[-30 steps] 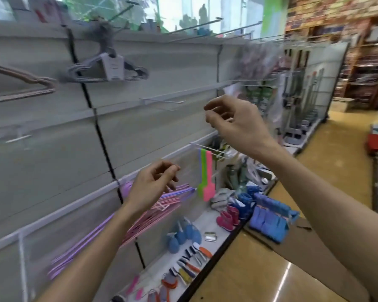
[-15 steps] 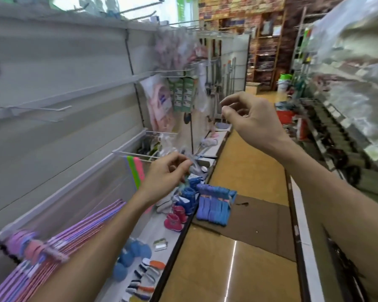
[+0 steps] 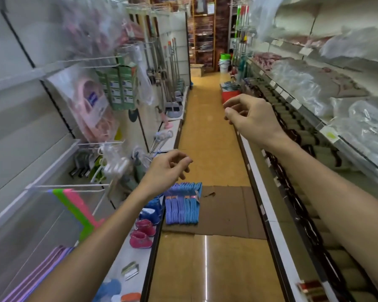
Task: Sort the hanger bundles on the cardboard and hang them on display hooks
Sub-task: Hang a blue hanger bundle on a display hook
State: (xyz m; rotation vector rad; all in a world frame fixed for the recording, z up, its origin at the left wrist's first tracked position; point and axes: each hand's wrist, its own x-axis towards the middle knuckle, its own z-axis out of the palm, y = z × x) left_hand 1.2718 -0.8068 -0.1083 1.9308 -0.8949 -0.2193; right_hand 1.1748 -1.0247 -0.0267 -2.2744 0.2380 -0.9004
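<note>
Between hangs: both your left hand and right hand loosely curled, grip on nothing. Next, reach down for blue hanger bundles on cardboard.

I can't read any text — the labels on the green boxes and shelf tags blur out.

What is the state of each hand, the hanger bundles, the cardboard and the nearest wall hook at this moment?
left hand: raised, fingers loosely curled, holds nothing.
right hand: raised, fingers loosely curled, holds nothing.
blue hanger bundles: lying on the cardboard, untouched.
cardboard: flat on the floor.
white display hook: sticks out from the wall panel; green and pink items hang on it.
</note>
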